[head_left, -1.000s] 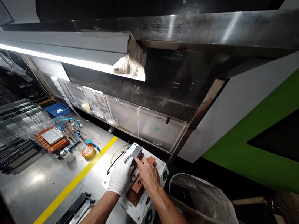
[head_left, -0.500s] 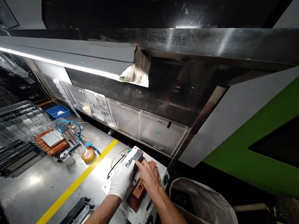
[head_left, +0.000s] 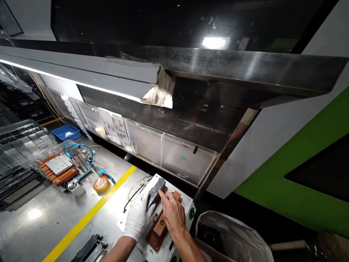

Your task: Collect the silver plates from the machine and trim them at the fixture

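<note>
My left hand, in a white glove, is closed round a long dark plastic part. My bare right hand has its fingers curled, with the fingertips at the right edge of that same part. Both hands are over a fixture whose white base plate carries reddish-brown blocks. The part is at the upper left of those blocks; its underside is hidden, so I cannot tell whether it rests on the fixture. A black cable lies left of my gloved fingers.
Another orange-brown fixture with blue tubing stands at the left, near a yellow tape roll. Dark long parts lie at the front of the metal bench. A lined bag is at the right. A lamp hangs overhead.
The dark part has turned, showing more of its side. My left fingers now wrap lower on it, and my right fingertips stay at its edge. The whole view has shifted slightly.
</note>
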{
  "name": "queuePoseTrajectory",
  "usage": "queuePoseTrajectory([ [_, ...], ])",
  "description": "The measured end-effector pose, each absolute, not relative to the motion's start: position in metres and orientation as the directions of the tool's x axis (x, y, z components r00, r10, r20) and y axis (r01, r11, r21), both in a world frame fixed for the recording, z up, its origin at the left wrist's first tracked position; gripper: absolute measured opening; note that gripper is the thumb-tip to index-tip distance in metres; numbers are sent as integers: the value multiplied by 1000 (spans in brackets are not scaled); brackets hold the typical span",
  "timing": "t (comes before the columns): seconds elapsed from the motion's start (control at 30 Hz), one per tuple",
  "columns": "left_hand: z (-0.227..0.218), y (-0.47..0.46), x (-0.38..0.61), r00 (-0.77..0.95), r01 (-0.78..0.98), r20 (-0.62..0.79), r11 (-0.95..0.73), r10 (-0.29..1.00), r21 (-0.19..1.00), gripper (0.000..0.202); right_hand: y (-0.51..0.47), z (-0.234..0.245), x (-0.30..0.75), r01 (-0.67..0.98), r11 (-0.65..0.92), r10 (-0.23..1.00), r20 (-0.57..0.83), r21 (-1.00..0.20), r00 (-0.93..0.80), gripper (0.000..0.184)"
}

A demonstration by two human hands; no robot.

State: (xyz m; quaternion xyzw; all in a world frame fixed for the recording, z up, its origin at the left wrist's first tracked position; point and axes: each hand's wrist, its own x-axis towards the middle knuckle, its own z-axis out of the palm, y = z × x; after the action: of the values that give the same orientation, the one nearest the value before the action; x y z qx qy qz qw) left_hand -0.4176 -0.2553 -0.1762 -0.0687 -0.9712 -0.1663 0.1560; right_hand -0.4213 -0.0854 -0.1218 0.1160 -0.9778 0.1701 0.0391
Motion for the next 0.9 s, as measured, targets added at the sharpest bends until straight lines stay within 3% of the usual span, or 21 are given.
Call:
queuePoseTrajectory([
  [0.13,-195,-282,-387,-890,225,446,938,89,263,43,-100,-125,-387,-283,888,-263,105,-363,-959,49],
  [0.4,-204,-301,-376,-834,329,504,936,226,126,36,-120,-128,-371,-322,878,-322,61,-354,-945,47],
  [0.9,-201,-287,-396,-855,336,486,906,179,258,29,-115,-118,-386,-323,889,-325,49,-325,-944,37],
])
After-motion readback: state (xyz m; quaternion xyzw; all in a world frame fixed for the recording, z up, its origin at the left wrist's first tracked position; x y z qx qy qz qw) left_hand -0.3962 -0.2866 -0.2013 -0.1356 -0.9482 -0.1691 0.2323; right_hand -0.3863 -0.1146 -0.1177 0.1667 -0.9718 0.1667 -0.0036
